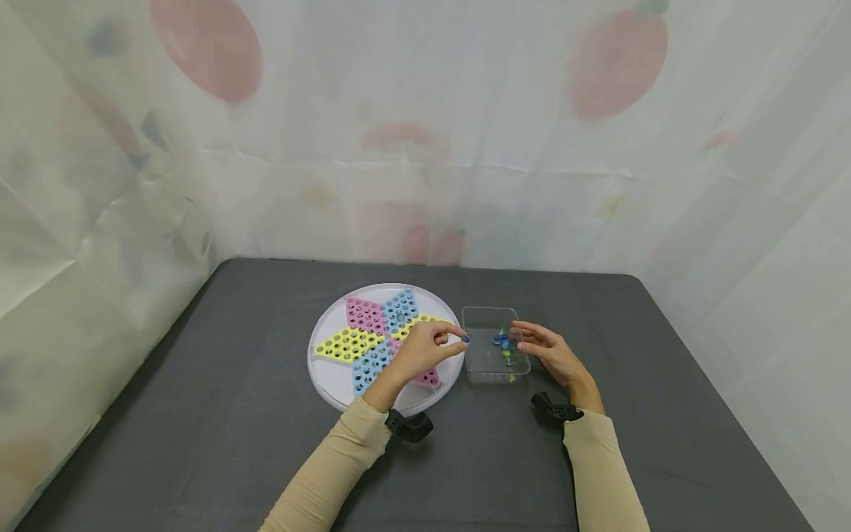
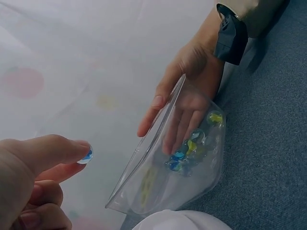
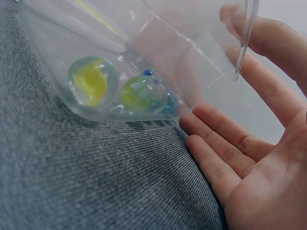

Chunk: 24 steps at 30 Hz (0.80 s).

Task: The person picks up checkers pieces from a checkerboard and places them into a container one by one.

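My left hand [image 1: 425, 347] pinches a clear and blue glass marble [image 2: 87, 154] between thumb and index finger, its other fingers curled in. In the head view it hangs over the right side of a round white Chinese checkers board [image 1: 324, 373]. Right of the board stands a clear plastic box [image 1: 480, 373], holding several blue and yellow marbles [image 2: 193, 145]. My right hand [image 1: 555, 358] is at the box's right side, fingers extended. In the right wrist view its lower fingertips [image 3: 199, 117] are right by the box wall.
The board carries a star of pink, blue and yellow perforated points [image 1: 349, 344]. Both lie on a dark grey table [image 1: 219, 414]. A pale curtain [image 1: 518, 148] with fruit prints hangs behind the table and at its sides. Each wrist wears a black strap.
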Available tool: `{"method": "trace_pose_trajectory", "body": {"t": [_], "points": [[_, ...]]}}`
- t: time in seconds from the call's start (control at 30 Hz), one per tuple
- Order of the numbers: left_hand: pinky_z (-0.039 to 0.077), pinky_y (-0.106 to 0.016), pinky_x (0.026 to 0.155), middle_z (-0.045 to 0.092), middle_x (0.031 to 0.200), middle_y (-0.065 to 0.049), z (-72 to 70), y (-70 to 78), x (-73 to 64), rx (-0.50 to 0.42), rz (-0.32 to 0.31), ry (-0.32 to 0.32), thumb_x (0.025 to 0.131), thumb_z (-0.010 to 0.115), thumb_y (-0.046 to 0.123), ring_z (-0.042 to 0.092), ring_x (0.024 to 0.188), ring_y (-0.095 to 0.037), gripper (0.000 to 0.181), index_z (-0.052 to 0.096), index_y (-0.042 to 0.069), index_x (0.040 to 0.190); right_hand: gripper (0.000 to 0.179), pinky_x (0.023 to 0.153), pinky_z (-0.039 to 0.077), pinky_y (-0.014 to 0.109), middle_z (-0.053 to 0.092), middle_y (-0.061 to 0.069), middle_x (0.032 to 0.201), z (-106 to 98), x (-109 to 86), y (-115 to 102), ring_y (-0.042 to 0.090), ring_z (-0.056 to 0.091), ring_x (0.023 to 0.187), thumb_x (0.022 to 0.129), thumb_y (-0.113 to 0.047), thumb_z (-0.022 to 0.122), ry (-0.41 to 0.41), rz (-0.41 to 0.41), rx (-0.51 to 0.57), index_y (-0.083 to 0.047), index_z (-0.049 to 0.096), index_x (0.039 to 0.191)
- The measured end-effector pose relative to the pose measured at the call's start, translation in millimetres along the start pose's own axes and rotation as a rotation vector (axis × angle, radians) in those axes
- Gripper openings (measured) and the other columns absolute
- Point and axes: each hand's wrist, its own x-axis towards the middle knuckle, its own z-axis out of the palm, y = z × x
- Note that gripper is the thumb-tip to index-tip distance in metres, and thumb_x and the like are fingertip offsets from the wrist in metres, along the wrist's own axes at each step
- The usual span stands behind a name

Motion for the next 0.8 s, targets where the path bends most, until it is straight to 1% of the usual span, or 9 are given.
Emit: {"method": "trace_pose_trajectory", "body": {"t": [0.17,0.43,0.6,0.8], "points": [[0.022,-0.019,0.05,0.027,0.06,0.005,1.6,2.3,-1.0,-0.022,0.001,-0.02,0.088,0.069,0.019,0.017,0.051,-0.003,0.021,0.073,0.005,0.104,0.055,0.094,0.044,0.011,0.059,-0.008,0.13,-0.1,0.4,-0.7,-0.003,0.055,0.118,0.096,-0.009,0.057,0.005,0.007,-0.008,0.009,0.035,0.143],[0.022,-0.019,0.053,0.027,0.058,0.005,9.2,1.3,-1.0,0.001,0.022,-0.045,0.089,0.068,0.02,0.017,0.051,-0.004,0.02,0.074,0.006,0.102,0.057,0.094,0.044,0.01,0.059,-0.008,0.13,-0.1,0.0,0.7,-0.003,0.054,0.118,0.096,-0.01,0.057,0.017,0.025,-0.018,0.01,0.034,0.143],[0.023,-0.019,0.05,0.028,0.058,0.005,14.1,1.9,-2.1,0.01,0.015,-0.068,0.09,0.067,0.02,0.018,0.049,-0.006,0.019,0.073,0.007,0.102,0.057,0.094,0.044,0.011,0.058,-0.005,0.132,0.6,0.2,1.3,-0.003,0.054,0.117,0.096,-0.012,0.058,0.027,0.04,-0.025,0.009,0.034,0.144],[0.024,-0.018,0.05,0.029,0.057,0.005,18.1,2.6,-2.8,0.02,0.012,-0.105,0.091,0.066,0.02,0.019,0.047,-0.005,0.02,0.073,0.006,0.104,0.058,0.094,0.044,0.011,0.058,-0.001,0.133,0.9,0.0,1.4,-0.004,0.055,0.117,0.096,-0.013,0.058,0.025,0.037,-0.026,0.009,0.034,0.144]]}}
